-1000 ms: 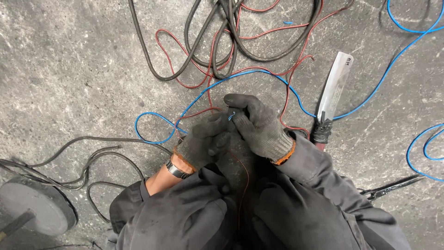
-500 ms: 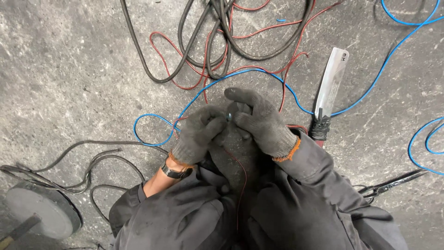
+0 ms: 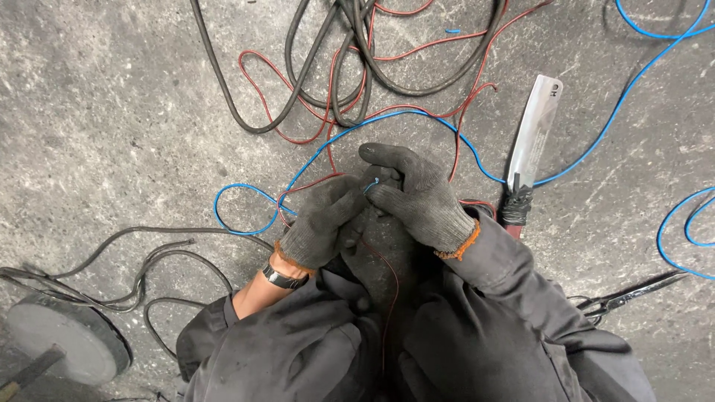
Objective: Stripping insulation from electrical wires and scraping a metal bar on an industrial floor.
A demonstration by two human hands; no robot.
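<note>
- Head view, looking straight down on two gloved hands brought together over a grey concrete floor (image 3: 112, 112).
- Left hand (image 3: 320, 223): fingers curled shut, pinching the end of a thin blue wire (image 3: 417, 115) just where its tip shows between both hands; grip placed close to the tip, probably to keep the short end steady.
- Right hand (image 3: 417, 197): closed too, thumb and forefinger nipping the same blue end from the other side, touching the left glove; remaining fingers stretched out above, clear of the work.
- Blue wire itself: looping out on the floor to the left of the hands, arching over them and running off toward the upper right.
- Thin red wire (image 3: 391, 298) hanging down from the hands over the dark lap, slack, seemingly pinched in along with the blue one; exact joint hidden by the gloves.
- Black cables (image 3: 350, 89) and more red loops lying tangled beyond the hands, well apart from the grip.
- Broad knife (image 3: 532, 141) resting just right of the right wrist, blade pointing away, handle near the sleeve, within easy reach.
- Scissors (image 3: 625, 294) at the lower right, partly hidden by the sleeve.
- Round grey disc (image 3: 67, 346) at the lower left, beside loose black cable.
- Wristwatch (image 3: 283, 278) showing on the left wrist below the glove cuff.
</note>
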